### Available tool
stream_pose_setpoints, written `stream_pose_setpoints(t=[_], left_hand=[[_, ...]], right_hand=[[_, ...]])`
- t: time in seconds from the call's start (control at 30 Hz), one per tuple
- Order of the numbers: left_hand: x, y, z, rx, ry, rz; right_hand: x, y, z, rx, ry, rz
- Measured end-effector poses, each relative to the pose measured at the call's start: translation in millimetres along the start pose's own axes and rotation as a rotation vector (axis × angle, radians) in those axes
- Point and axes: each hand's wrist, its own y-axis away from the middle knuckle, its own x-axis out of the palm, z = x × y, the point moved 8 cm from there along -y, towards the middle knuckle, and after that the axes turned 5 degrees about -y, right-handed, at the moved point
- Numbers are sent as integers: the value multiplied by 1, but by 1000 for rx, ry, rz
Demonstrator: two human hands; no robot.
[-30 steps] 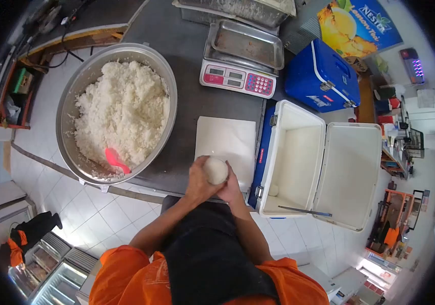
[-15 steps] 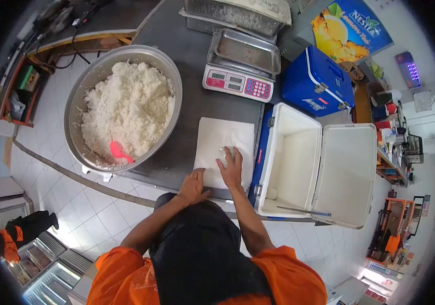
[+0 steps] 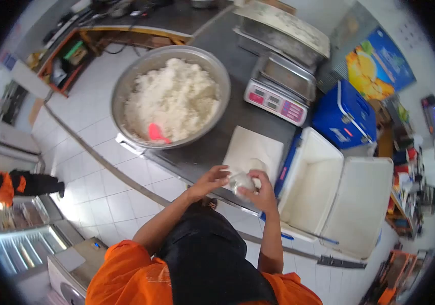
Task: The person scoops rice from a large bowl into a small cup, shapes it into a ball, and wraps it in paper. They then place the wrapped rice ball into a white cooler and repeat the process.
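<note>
My right hand point(image 3: 263, 194) grips a small shiny bowl point(image 3: 240, 185), slightly blurred, above the near edge of a white paper sheet point(image 3: 253, 145). Beside the bowl's left side is my left hand point(image 3: 211, 183), its fingers apart; whether the fingertips touch the rim is unclear. Just behind the bowl, a rounded white lump point(image 3: 256, 164), apparently rice, sits on the sheet, partly hidden by the bowl and fingers. A large metal basin point(image 3: 118, 104) to the left holds a heap of white rice point(image 3: 177, 96) with a pink scoop point(image 3: 157, 133) stuck in it.
An open cooler point(image 3: 306, 178) stands right of the sheet, its lid point(image 3: 355, 203) folded outward. Behind are a scale point(image 3: 276, 105) with a metal tray, a lidded metal container point(image 3: 278, 38) and a closed blue cooler point(image 3: 343, 114). A person point(image 3: 21, 187) is at the far left.
The view has shifted and turned. My right hand has lifted the bowl off the sheet, and the white lump now shows there. My left hand has moved from the sheet's edge to beside the bowl.
</note>
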Motion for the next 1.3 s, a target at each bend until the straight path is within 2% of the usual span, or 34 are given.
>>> stream_pose_setpoints(t=[0.03, 0.1, 0.13, 0.17, 0.23, 0.27, 0.3, 0.37, 0.43, 0.47, 0.5, 0.53, 0.57, 0.63, 0.7, 0.77, 0.83, 0.9, 0.93, 0.97, 1.0, 1.03, 1.07, 1.13, 1.17, 1.23, 1.3], left_hand=[[-12, 8, -7, 15, -6, -42], [-6, 31, -19, -25, 128, 142], [-16, 45, -16, -103, 153, 83], [-26, 58, -13, -89, 159, 65], [-49, 87, 4, -162, 588, -34], [-58, 102, 8, -151, 593, -37], [-71, 118, 13, -122, 723, -86], [-92, 145, 17, -87, 864, -133], [-125, 170, 19, -26, 1008, -259], [-146, 180, 23, 15, 913, -302], [-160, 188, 24, 11, 924, -289], [-182, 199, 26, 31, 939, -385], [-204, 209, 29, 48, 954, -481], [-240, 222, 27, 68, 1032, -489], [-280, 236, 13, 121, 1079, -613], [-308, 232, -2, 165, 1090, -589], [-339, 228, -8, 151, 920, -721], [-353, 212, -20, 150, 953, -687], [-362, 205, -26, 133, 877, -744], [-370, 196, -35, 119, 800, -803], [-372, 196, -49, 19, 773, -960], [-372, 187, -64, 19, 782, -959], [-374, 181, -78, 34, 751, -978], [-379, 169, -102, 52, 634, -970], [-382, 160, -100, 47, 636, -963], [-396, 145, -97, 93, 477, -1021], [-400, 140, -104, 129, 422, -1031]], right_hand=[[27, 0, 25, -74, 56, 122], [71, -3, 55, -134, 110, 251], [91, -4, 68, -173, 177, 340], [101, -9, 83, -184, 182, 360], [126, -29, 123, -360, 370, 386], [137, -44, 148, -467, 330, 276], [154, -62, 165, -471, 337, 284], [196, -101, 180, -300, 461, 368], [249, -138, 182, -380, 613, 396], [271, -156, 173, -372, 627, 395], [298, -172, 156, -378, 848, 478], [319, -183, 139, -377, 1069, 561], [329, -191, 135, -362, 1087, 559], [349, -196, 116, -343, 1253, 778], [351, -201, 118, -328, 1286, 732], [355, -209, 131, -324, 1313, 681], [355, -212, 134, -90, 1329, 778], [357, -221, 135, -16, 1329, 845], [358, -224, 133, 46, 1313, 914], [356, -230, 141, 52, 1320, 912], [347, -245, 161, 34, 1296, 749], [340, -260, 178, 14, 1267, 586], [341, -271, 182, 19, 1274, 588], [329, -302, 202, -53, 1401, 282], [328, -307, 192, -44, 1404, 279], [344, -315, 163, -119, 1440, 454], [351, -292, 151, -94, 1445, 501]])
